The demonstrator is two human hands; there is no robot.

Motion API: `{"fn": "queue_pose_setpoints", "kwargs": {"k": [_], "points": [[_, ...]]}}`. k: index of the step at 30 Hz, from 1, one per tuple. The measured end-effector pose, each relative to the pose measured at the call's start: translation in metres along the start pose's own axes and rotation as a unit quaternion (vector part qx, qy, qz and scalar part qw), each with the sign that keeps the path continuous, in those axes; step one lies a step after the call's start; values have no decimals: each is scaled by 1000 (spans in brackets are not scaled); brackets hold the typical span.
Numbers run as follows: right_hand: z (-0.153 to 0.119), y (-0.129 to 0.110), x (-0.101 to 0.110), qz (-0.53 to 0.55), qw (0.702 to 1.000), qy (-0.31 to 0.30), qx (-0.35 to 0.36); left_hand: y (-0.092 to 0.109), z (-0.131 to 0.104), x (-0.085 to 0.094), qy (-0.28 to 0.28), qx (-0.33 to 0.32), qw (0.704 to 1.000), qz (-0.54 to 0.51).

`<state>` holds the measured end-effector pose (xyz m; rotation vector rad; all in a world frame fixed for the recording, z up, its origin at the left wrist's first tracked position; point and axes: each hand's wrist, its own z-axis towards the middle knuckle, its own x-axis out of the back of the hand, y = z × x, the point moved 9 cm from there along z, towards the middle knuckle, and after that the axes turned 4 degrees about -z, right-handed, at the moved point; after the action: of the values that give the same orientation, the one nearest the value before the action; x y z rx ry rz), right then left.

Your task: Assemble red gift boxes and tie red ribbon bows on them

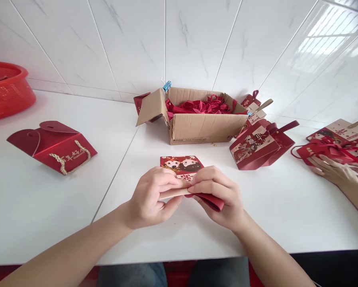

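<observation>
Between my hands is a red and cream paper gift box (181, 164), printed with two cartoon heads, close to the table's front edge. My left hand (155, 196) is closed on its left side, fingers over the top edge and thumb below. On the right side my right hand (219, 195) is closed too, gripping the box top and a dark red strap loop that sticks out under the fingers. The fingers cover much of the top fold. Behind the box stands an open cardboard carton (201, 127) full of red ribbons (202, 104).
At left lies a red gift box (61, 149) with a gold rope handle; a red plastic basket (10, 93) stands behind it. To the right are a finished-looking red box (259, 145) and another person's hands (334, 169) at a ribboned box (322, 151). Blue clips (167, 85) grip the carton.
</observation>
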<state>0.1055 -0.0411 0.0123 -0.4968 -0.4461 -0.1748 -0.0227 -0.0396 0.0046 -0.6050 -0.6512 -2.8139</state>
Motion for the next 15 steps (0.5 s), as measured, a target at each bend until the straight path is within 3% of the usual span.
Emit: {"fn": "queue_pose_setpoints", "kwargs": {"k": [8, 15], "points": [[-5, -11, 3, -28, 998, 12, 58, 8, 5, 2, -14, 1, 1000, -2], [-4, -11, 5, -23, 998, 35, 50, -3, -4, -1, -10, 100, 992, -78]]}}
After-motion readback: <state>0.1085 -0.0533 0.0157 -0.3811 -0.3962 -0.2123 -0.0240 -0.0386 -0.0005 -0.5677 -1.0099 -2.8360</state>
